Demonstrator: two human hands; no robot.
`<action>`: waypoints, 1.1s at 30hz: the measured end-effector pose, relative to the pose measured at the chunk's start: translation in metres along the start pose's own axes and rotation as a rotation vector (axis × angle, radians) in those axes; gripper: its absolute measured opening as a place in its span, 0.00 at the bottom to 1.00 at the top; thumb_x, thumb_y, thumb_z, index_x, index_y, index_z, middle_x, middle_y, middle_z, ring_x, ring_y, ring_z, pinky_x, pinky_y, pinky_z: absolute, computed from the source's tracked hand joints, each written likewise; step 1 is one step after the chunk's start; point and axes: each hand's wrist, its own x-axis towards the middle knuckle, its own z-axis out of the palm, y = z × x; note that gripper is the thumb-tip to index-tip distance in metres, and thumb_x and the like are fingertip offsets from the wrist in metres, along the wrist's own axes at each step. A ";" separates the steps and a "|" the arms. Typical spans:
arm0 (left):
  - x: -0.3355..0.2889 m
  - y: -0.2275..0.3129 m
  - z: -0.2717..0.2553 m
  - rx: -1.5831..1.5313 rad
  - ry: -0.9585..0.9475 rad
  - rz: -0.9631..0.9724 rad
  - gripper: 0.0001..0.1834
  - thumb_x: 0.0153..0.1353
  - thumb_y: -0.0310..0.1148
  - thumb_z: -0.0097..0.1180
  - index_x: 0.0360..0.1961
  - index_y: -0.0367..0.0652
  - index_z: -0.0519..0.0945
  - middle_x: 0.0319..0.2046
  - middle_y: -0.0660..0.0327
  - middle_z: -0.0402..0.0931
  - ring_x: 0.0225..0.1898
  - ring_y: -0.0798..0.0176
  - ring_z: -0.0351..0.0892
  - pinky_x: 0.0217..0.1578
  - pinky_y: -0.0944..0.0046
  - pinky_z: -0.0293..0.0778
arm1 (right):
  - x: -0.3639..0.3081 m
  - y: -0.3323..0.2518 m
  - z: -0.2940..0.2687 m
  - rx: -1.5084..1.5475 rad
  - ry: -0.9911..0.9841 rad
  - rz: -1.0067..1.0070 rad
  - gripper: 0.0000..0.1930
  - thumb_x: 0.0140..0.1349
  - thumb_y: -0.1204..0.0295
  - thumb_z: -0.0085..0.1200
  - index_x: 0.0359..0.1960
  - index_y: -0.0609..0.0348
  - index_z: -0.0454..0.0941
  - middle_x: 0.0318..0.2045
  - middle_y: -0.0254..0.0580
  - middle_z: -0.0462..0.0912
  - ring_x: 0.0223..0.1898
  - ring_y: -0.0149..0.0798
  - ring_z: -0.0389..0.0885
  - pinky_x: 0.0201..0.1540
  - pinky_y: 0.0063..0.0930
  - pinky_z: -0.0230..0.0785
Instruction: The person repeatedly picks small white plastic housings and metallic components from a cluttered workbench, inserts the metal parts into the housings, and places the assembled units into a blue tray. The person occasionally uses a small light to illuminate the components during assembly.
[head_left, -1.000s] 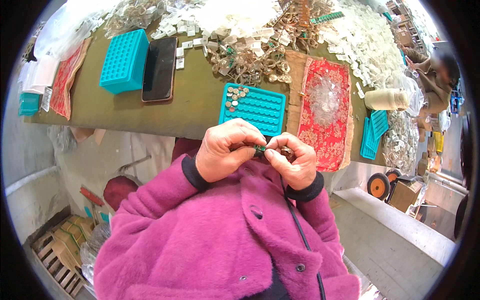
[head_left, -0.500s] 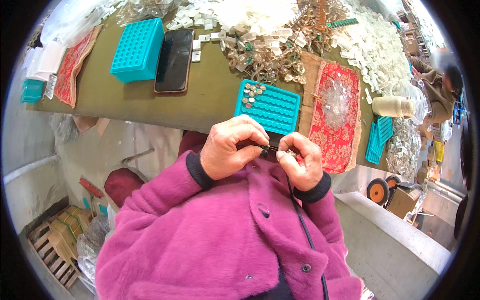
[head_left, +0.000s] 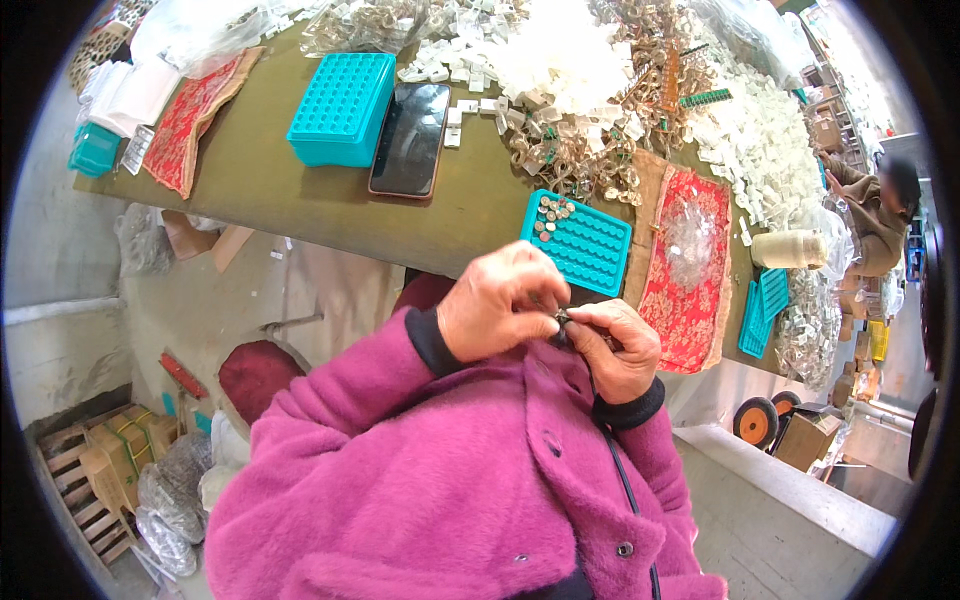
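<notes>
Close against the front of my pink coat, both hands meet at a small, dark, metallic piece [head_left: 562, 318]. My right hand [head_left: 618, 348] pinches it between thumb and fingertips; its exact kind is too small to tell. My left hand [head_left: 500, 305] is curled beside it, thumb and fingers drawn together and slightly blurred; whatever they hold is hidden. Just beyond my hands, at the table's near edge, lies a turquoise tray [head_left: 590, 262] with rows of round hollows. Several small round metal pieces [head_left: 550, 215] are gathered in its far left corner.
A red patterned cloth [head_left: 685, 320] bearing clear bits lies right of the tray. Farther back are a turquoise block [head_left: 340, 150], a phone [head_left: 410, 145], and heaps of metal clips [head_left: 580, 150] and white plastic pieces [head_left: 770, 150]. A spool [head_left: 790, 249] stands right; another person [head_left: 875, 220] sits beyond.
My hands have come closer together, and the thin wire-like gap between them is gone. My left fingers have curled over the piece. The whole view has shifted, moving the table rightward and down.
</notes>
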 end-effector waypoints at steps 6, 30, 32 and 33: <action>0.082 -0.047 -0.075 1.195 0.221 0.043 0.23 0.56 0.31 0.68 0.54 0.45 0.83 0.52 0.54 0.81 0.62 0.46 0.72 0.60 0.48 0.71 | -0.017 -0.005 0.011 0.307 0.085 0.305 0.10 0.62 0.85 0.67 0.44 0.65 0.86 0.38 0.39 0.85 0.40 0.30 0.84 0.44 0.22 0.76; 0.004 -0.033 -0.056 0.035 0.216 -0.074 0.17 0.62 0.16 0.60 0.52 0.37 0.81 0.46 0.55 0.85 0.47 0.61 0.86 0.54 0.63 0.80 | 0.001 -0.007 0.032 0.136 0.117 0.142 0.09 0.61 0.84 0.67 0.43 0.65 0.86 0.40 0.41 0.84 0.40 0.35 0.84 0.44 0.27 0.76; -0.001 -0.033 -0.058 -0.611 0.206 -0.258 0.15 0.66 0.18 0.62 0.53 0.37 0.79 0.45 0.57 0.84 0.46 0.65 0.86 0.51 0.64 0.81 | 0.012 -0.012 0.035 0.163 0.140 0.100 0.08 0.66 0.87 0.62 0.44 0.66 0.85 0.47 0.42 0.82 0.36 0.26 0.81 0.38 0.19 0.76; -0.004 -0.034 -0.059 -0.734 0.158 -0.289 0.15 0.67 0.21 0.62 0.54 0.36 0.77 0.47 0.55 0.84 0.47 0.62 0.86 0.51 0.61 0.82 | 0.017 -0.016 0.039 0.206 0.168 0.131 0.08 0.66 0.87 0.62 0.44 0.67 0.85 0.48 0.44 0.82 0.36 0.27 0.81 0.39 0.20 0.77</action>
